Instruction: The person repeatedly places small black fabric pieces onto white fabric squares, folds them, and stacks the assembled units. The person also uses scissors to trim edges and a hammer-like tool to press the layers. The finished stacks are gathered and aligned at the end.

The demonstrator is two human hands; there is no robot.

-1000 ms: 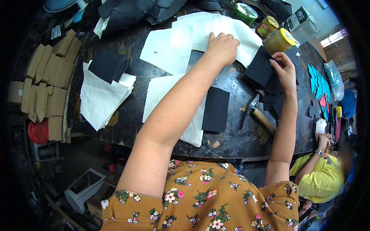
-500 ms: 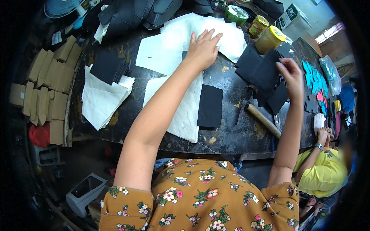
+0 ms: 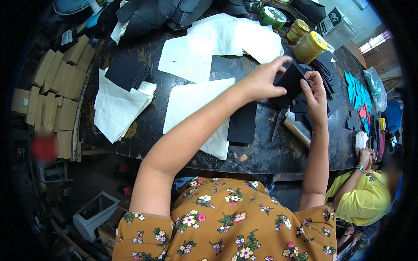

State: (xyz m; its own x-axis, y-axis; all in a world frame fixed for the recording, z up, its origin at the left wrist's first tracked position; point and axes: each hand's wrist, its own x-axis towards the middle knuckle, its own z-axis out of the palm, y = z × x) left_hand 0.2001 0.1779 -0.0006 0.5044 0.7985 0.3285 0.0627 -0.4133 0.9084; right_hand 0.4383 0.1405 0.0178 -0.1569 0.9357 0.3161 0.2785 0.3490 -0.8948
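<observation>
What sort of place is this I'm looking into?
Likely a small workshop for sewn goods, perhaps leather or fabric: the worn dark worktable bears piled white sheets, a wooden-handled tool and, at its far side, stitched black pieces.

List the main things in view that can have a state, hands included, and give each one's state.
Black piece: held, tilted
Right hand: pinching the black piece
Left hand: open, contact with the piece unclear
Yellow-lidded jar: closed
Hammer: lying down, unheld
Left white stack: lying, partly covered by black pieces
Turquoise pieces: spread out
Fan: running or stopped, unclear
</observation>
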